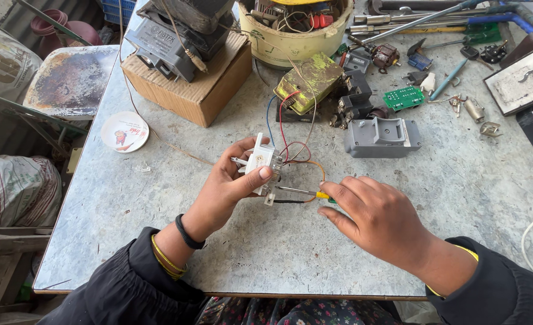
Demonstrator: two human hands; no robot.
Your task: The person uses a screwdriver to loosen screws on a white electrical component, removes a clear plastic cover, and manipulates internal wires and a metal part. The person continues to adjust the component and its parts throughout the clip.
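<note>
A wide grey metal worktable (459, 198) with a mottled, scratched top carries everything here. On its far left part sits a brown cardboard box (188, 87) with a dark grey motor housing (170, 36) on top, and a cream plastic tub full of wires and parts (293, 30) stands just behind a yellow-green painted metal block (308, 81). A grey rectangular plastic casing (382, 137) lies flat to the right of centre. Near the middle of the table, the left hand (230, 183) pinches a small white plastic switch module (260, 161) between thumb and curled fingers, holding it just above the surface; its long axis runs roughly upright and slightly tilted, white pin tabs jutting toward the left, while red, blue, black and orange wires loop away from its right side toward the painted block. The right hand (378, 219) closes its fingers on a thin screwdriver with a yellow handle (305, 192), which lies nearly level, its metal tip pointing left and meeting the module's lower right edge.
</note>
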